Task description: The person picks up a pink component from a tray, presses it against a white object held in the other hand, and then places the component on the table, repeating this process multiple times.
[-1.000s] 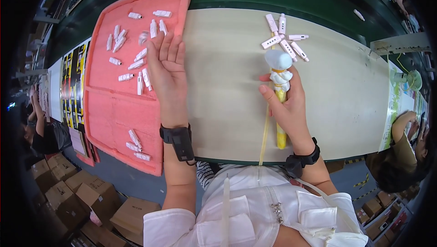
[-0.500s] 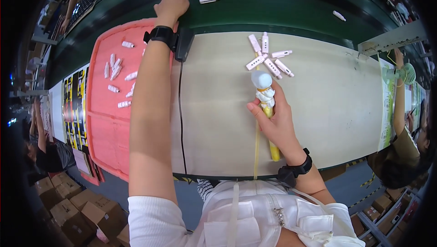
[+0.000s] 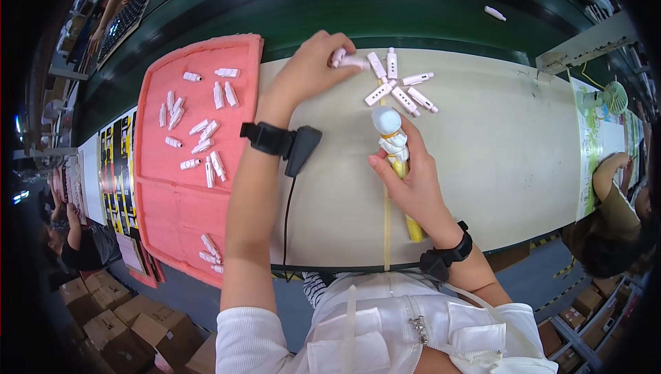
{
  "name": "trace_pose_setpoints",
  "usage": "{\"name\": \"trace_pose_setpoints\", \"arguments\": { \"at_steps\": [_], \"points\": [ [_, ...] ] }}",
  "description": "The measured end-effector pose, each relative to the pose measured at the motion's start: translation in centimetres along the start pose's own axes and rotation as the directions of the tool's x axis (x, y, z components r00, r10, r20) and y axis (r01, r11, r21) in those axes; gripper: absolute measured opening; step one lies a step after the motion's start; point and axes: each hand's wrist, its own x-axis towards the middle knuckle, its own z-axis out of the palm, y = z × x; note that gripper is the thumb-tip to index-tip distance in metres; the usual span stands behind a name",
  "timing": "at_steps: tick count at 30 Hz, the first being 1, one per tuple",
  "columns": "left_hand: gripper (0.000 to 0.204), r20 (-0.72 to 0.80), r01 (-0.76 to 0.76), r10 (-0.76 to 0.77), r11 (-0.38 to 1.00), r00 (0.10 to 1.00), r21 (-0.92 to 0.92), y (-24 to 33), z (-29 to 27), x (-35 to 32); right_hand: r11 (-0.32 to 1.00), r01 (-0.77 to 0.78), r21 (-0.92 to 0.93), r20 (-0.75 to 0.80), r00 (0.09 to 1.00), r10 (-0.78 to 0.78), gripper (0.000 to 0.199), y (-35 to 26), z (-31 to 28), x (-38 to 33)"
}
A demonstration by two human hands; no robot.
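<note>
Left hand [image 3: 315,64] back from the belt [image 3: 385,12]

I have its fingers clamped on at least one blurred stick [image 3: 354,63], lying crosswise just left of the pile [image 3: 405,100] on the tabletop [image 3: 496,147]; my right hand [image 3: 421,184] wraps the wand [image 3: 394,144], head near the pile.

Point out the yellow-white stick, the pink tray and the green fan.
Yellow-white stick [image 3: 394,145]: head view, white middle section.
Pink tray [image 3: 180,212]: head view, bare lower floor.
Green fan [image 3: 615,98]: head view, round grille.
</note>
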Motion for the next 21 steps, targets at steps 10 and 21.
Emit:
{"name": "trace_pose_setpoints", "arguments": {
  "at_steps": [10,21],
  "points": [
    [0.029,-0.135,0.140,-0.285,0.764,0.949,-0.630,6.0,1.1,-10.8,1.000,0.023,0.000,0.031,0.999,-0.023,0.063,-0.1,0.6,-0.6],
    [0.025,-0.232,0.217,-0.383,0.824,0.894,-0.524,7.9,5.1,-14.7,0.961,-0.261,0.092,0.200,0.950,0.239,0.051,-2.1,1.2,-1.3]
  ]
}}
